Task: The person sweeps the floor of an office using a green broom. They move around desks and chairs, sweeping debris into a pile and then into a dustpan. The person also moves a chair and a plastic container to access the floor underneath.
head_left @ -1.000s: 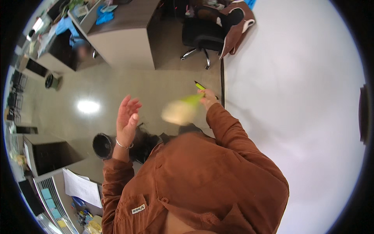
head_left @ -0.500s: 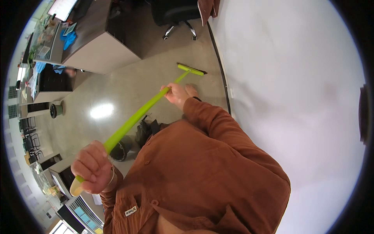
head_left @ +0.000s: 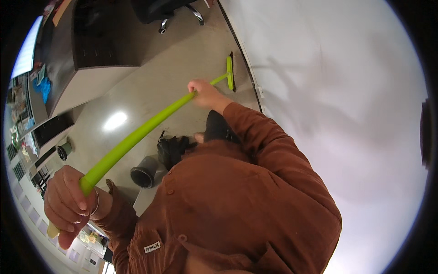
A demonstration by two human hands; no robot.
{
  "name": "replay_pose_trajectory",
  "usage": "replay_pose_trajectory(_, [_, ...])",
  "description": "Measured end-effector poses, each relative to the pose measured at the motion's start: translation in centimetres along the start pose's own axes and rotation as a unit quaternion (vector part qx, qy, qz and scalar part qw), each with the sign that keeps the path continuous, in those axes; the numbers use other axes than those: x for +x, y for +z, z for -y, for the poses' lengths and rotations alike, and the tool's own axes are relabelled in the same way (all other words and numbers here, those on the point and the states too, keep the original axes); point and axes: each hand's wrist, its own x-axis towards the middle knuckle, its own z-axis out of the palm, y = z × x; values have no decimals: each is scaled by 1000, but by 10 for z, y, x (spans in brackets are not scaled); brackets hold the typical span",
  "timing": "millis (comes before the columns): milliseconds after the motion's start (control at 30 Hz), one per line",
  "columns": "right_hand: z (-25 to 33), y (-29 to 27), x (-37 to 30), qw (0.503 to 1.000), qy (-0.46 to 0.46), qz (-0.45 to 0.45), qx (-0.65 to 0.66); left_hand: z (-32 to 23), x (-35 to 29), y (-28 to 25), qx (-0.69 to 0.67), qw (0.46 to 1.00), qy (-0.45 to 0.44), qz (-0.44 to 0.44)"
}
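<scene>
A lime-green broom (head_left: 141, 132) runs slantwise across the view, from the lower left up to the floor beside the wall. Closed round the upper end of its handle is my left hand (head_left: 66, 198), with the pale tip sticking out below the fist. My right hand (head_left: 207, 97) grips the handle lower down, near the broom head (head_left: 230, 73). That head lies on the floor, its dark bristle edge toward the wall's foot, a narrow strip of floor between them.
The white wall (head_left: 328, 82) fills the right side. A wheeled office chair (head_left: 182, 13) stands at the top, a desk (head_left: 96, 86) at upper left. A dark bin (head_left: 143, 172) and a black bag (head_left: 172, 151) are on the floor near my body; another bin (head_left: 64, 150) stands farther left.
The broom head has swung from lying crosswise to nearly parallel with the wall. My left hand has moved left and slightly down, my right hand slightly up. The view has turned.
</scene>
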Motion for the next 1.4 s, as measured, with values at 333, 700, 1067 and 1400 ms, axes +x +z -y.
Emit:
replay_pose_trajectory(333, [-30,-5,25,983,105,-142,-53,84,37,-30,76,995,-64,-32])
replay_pose_trajectory(700, [62,-27,94,992,79,-91,-26,11,53,-49,93,995,-22,-28])
replay_pose_trajectory(1067, [41,-3,136,997,26,43,-58,31,64,-35,185,981,28,-47])
replay_pose_trajectory(1400, [-41,-2,179,993,49,22,-107,73,27,-49,323,910,-48,-255])
